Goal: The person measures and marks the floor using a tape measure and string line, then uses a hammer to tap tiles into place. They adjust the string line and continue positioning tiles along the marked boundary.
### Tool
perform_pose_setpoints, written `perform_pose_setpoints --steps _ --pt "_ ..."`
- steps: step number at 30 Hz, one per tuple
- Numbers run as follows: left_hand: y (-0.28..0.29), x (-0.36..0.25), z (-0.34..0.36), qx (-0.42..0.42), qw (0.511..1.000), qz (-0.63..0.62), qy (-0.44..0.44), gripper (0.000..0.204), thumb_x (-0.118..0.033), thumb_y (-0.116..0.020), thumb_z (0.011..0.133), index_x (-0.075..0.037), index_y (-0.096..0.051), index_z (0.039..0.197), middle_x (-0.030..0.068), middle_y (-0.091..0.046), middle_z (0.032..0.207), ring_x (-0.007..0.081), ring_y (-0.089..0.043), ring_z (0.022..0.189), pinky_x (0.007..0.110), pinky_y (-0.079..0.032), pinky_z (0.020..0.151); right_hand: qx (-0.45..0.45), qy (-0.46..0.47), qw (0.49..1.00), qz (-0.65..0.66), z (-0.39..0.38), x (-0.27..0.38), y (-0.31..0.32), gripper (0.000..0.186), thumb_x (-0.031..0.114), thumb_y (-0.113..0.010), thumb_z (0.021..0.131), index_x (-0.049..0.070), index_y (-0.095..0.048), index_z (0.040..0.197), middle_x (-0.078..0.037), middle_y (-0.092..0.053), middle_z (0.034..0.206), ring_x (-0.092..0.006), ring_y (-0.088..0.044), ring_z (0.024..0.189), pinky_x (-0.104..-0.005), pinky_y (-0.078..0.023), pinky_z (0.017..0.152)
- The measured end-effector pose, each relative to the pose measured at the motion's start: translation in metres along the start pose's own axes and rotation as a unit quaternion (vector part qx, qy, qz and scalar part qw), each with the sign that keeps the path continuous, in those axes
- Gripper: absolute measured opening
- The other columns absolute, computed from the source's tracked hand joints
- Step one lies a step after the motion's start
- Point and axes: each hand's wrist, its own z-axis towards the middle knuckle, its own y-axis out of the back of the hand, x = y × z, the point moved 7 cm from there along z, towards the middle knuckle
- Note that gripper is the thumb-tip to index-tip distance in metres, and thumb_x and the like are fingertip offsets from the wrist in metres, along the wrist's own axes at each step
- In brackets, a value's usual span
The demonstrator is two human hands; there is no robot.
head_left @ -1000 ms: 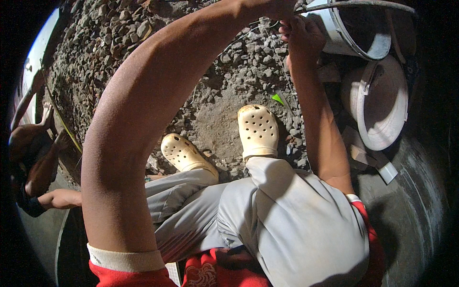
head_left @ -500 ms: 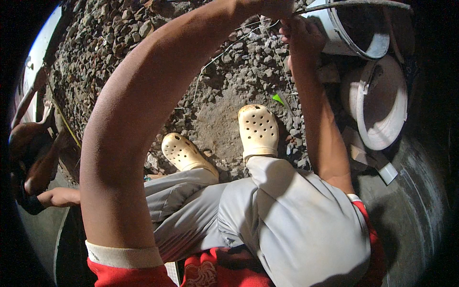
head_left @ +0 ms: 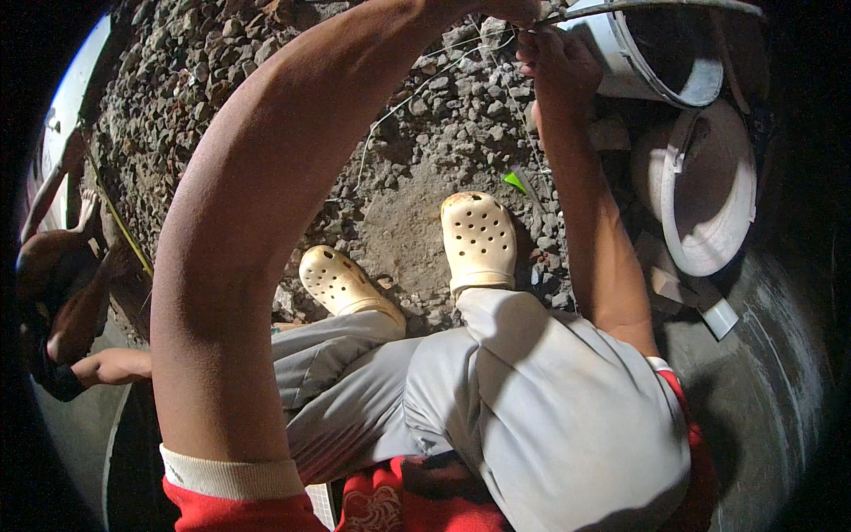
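Hands were held close together at the top edge of the view, the left hand beside the right hand, above a gravel bed. The near end of a dark, curved rod was positioned right at the fingers, its length stretched over a white bucket. A pale strand was strewn across the stones, its upper part directed toward the same spot. Whether rod or strand was gripped by either hand could not be told, the fingertips being shadowed or cropped. Careful work, it was judged, would be best served if the rod were steadied near its end, the strand were lifted clear of the stones to avoid snagging, and the bucket's rim were left unknocked.
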Motion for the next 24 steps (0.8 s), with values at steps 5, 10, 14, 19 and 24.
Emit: perform_pose_setpoints --steps 5,10,14,19,24 --pt "-0.003 0.019 -0.012 0.006 0.976 -0.140 0.165 0.020 -0.019 -0.072 0.079 -0.007 -0.062 0.067 0.0070 -0.051 0.061 0.0226 -0.046 0.054 0.039 -0.039 0.052 0.029 -0.026 0.997 0.064 -0.002 0.008 -0.002 0.015 0.013 -0.065 0.098 -0.001 -0.070 0.097 -0.010 -0.074 0.081 -0.0130 -0.069 0.066 -0.0247 -0.052 0.054" --pt "-0.003 0.003 -0.008 0.035 0.995 -0.020 0.093 0.021 -0.019 -0.071 0.078 -0.007 -0.060 0.064 0.0062 -0.048 0.058 0.0231 -0.044 0.052 0.039 -0.039 0.051 0.017 -0.038 0.998 0.050 -0.004 0.018 -0.002 0.013 0.009 -0.065 0.094 -0.002 -0.070 0.091 -0.009 -0.072 0.075 -0.0121 -0.066 0.060 -0.0253 -0.051 0.052" --pt "-0.025 0.005 -0.007 0.092 0.978 0.184 0.023 0.020 -0.020 -0.068 0.080 -0.008 -0.061 0.065 0.0054 -0.048 0.059 0.0229 -0.045 0.054 0.039 -0.039 0.052 -0.015 0.022 0.999 0.027 0.000 0.006 -0.002 0.013 0.008 -0.064 0.093 -0.002 -0.070 0.088 -0.008 -0.070 0.072 -0.0115 -0.064 0.058 -0.0258 -0.051 0.052" --pt "-0.024 0.017 -0.012 0.046 0.992 -0.011 0.115 0.021 -0.018 -0.068 0.082 -0.009 -0.058 0.066 0.0047 -0.047 0.061 0.0195 -0.045 0.057 0.038 -0.040 0.055 -0.020 0.309 0.893 -0.326 0.002 0.012 -0.011 0.014 0.007 -0.062 0.095 -0.003 -0.069 0.089 -0.008 -0.069 0.072 -0.0119 -0.064 0.059 -0.0266 -0.051 0.054" --pt "-0.022 0.018 -0.012 0.044 0.994 -0.022 0.097 0.020 -0.017 -0.068 0.083 -0.009 -0.059 0.067 0.0050 -0.046 0.063 0.0188 -0.044 0.058 0.038 -0.040 0.055 0.000 0.311 0.887 -0.341 0.006 0.001 -0.008 0.015 0.007 -0.058 0.097 -0.003 -0.069 0.093 -0.009 -0.070 0.074 -0.0123 -0.065 0.061 -0.0268 -0.051 0.054"
